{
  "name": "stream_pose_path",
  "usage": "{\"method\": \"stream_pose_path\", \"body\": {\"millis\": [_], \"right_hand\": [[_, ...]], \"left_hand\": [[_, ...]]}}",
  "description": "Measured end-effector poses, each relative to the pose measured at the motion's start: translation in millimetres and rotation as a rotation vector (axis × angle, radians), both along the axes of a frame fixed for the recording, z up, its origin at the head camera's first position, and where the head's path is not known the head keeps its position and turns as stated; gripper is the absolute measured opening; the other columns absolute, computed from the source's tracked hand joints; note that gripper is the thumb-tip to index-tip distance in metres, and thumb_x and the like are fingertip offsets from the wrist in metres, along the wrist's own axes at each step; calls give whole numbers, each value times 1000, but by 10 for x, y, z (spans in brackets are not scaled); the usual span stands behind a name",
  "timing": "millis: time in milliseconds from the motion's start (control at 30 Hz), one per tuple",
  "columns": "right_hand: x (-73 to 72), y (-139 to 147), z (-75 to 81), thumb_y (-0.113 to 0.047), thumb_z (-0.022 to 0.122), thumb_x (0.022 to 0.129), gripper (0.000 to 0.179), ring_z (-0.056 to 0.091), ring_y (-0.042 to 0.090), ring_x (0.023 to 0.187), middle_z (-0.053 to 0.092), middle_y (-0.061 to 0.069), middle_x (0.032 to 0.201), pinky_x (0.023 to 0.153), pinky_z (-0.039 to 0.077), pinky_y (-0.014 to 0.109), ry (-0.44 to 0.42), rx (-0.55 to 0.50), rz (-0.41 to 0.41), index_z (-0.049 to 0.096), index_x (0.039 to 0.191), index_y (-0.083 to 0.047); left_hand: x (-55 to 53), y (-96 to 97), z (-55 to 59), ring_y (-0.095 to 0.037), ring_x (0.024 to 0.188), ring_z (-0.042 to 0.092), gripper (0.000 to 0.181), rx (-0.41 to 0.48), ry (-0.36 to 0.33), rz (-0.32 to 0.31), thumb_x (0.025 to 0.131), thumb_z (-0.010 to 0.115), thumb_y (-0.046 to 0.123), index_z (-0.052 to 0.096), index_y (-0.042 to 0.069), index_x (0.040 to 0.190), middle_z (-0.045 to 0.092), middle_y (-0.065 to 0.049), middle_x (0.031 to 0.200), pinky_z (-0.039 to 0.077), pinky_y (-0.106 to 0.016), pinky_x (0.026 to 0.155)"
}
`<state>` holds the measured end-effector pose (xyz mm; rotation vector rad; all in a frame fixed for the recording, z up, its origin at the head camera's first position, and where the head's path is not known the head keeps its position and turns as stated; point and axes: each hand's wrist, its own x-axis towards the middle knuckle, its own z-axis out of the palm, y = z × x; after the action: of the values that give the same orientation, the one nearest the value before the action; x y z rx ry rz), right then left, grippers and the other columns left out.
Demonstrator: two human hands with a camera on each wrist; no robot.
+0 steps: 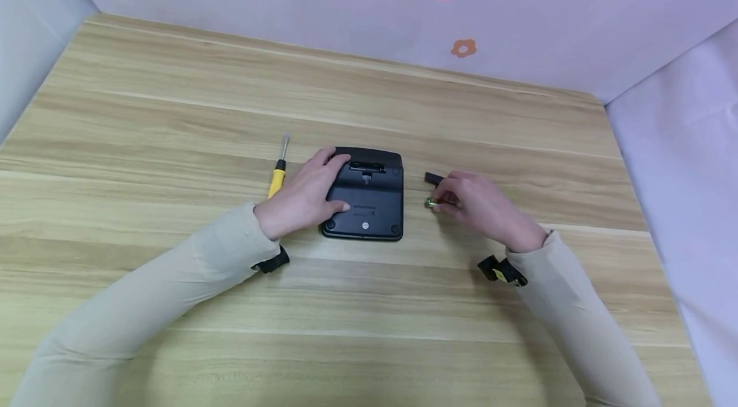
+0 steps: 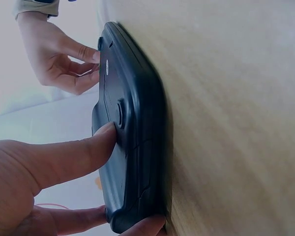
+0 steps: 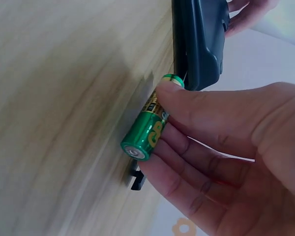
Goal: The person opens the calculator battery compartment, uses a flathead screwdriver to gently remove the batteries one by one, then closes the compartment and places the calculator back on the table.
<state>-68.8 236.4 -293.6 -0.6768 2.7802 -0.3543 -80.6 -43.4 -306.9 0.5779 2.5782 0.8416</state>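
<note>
A black calculator (image 1: 369, 208) lies underside up on the table, its narrow battery slot (image 1: 367, 167) uncovered near the far end. My left hand (image 1: 302, 195) grips its left side. In the left wrist view the thumb (image 2: 101, 145) presses on the underside while fingers reach round the edge at the far end. Right of the calculator, my right hand (image 1: 475, 202) pinches a green and gold battery (image 3: 147, 127) between thumb and fingers, close over the table. A small black cover (image 1: 433, 178) lies just beyond the right fingers, partly hidden by them.
A screwdriver with a yellow and black handle (image 1: 277, 180) lies left of the calculator, its tip pointing away and its handle end close to the left hand. White sheeting (image 1: 380, 16) with drawn flowers rises behind the wooden table (image 1: 369, 323).
</note>
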Motion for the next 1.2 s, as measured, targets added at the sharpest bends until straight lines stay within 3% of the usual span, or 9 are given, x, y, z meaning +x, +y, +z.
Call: {"method": "stream_pose_path", "body": {"millis": [333, 1200], "right_hand": [[-15, 33, -54, -9, 74, 83, 14, 63, 18, 79, 66, 7, 90, 73, 53, 37, -22, 5, -20, 72, 95, -2], [-26, 55, -2, -15, 71, 86, 22, 63, 20, 83, 67, 8, 94, 76, 53, 39, -58, -8, -31, 71, 104, -1]], "left_hand": [[3, 1, 3, -41, 138, 31, 76, 0, -8, 0, 85, 74, 18, 33, 1, 147, 23, -25, 154, 31, -50, 112], [-7, -2, 7, -39, 138, 32, 76, -11, -9, 3, 85, 74, 19, 33, 2, 147, 23, -24, 154, 30, -49, 112]]}}
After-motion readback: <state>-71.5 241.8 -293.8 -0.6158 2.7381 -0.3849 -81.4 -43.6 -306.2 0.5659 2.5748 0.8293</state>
